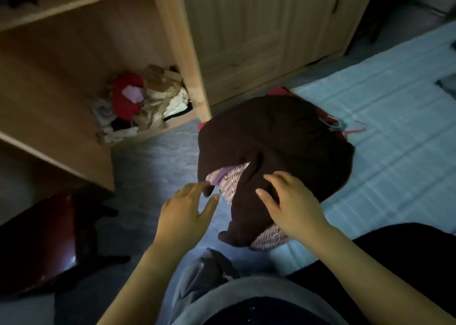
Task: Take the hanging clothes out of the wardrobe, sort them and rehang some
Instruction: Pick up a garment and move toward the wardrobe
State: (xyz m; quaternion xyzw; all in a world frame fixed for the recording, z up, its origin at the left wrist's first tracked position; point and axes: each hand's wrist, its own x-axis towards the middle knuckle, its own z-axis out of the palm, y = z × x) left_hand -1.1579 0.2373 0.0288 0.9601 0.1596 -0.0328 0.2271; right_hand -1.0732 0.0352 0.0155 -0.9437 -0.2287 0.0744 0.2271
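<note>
Left hand (187,210) hovers released, fingers spread, just beside one pink tweed garment (233,176). Right hand (292,202), fingers loosely bent and grasping nothing, rests on one dark brown garment (271,137) covering it. Beyond the right hand, two hangers (355,128) poke out; beyond the left, one clothes heap (143,102) lies in the wardrobe (195,73).

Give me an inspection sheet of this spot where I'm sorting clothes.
Surface: light blue quilt, beside grey floor.
Job's things: dark brown garment tops a pile, over a pink tweed garment; coloured hangers at its far side.
Clutter: heap of clothes low in the open wardrobe.
Hands: left hand open at the garment's edge; right hand rests on it.
Cables: nothing seen.
Surroundings: closed wardrobe doors, dark red stool.
</note>
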